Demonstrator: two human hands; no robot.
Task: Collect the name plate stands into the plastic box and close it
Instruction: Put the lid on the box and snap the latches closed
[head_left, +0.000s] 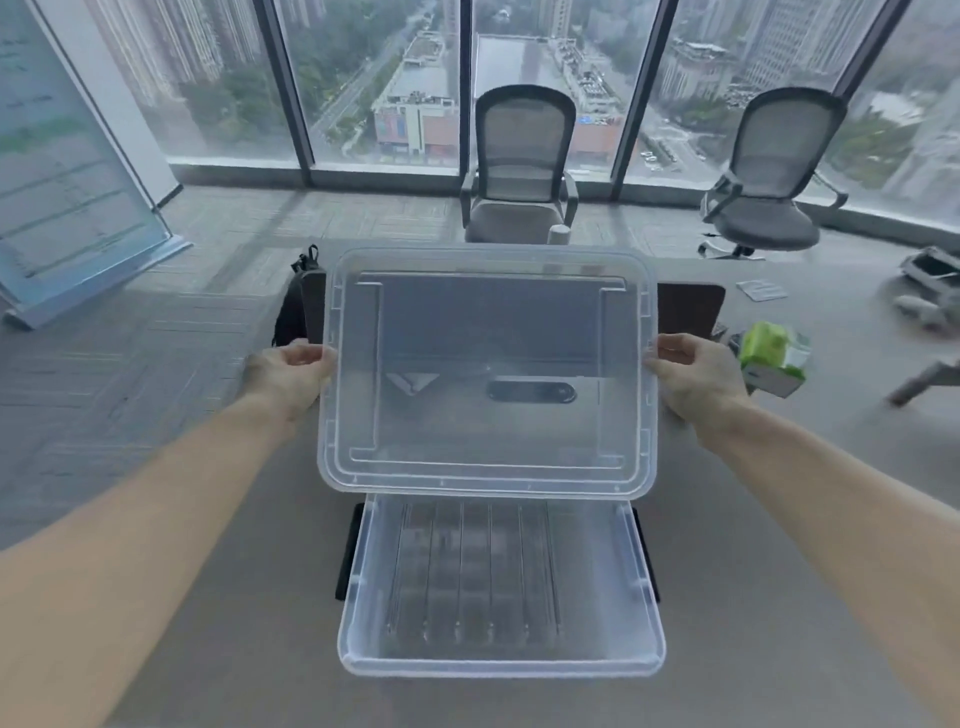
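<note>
A clear plastic lid (488, 457) hangs in the air above the far half of the clear plastic box (498, 662), which stands on the grey table. My left hand (291, 376) grips the lid's left edge and my right hand (696, 382) grips its right edge. Inside the box several clear name plate stands (472, 571) lie side by side. The box's far part is hidden behind the lid.
A green and white carton (774, 358) stands on the table (779, 571) to the right, with papers (761, 289) beyond. A black bag (296, 306) hangs at the table's far left. Two office chairs (524, 171) (769, 176) stand before the windows; a banner (67, 171) stands left.
</note>
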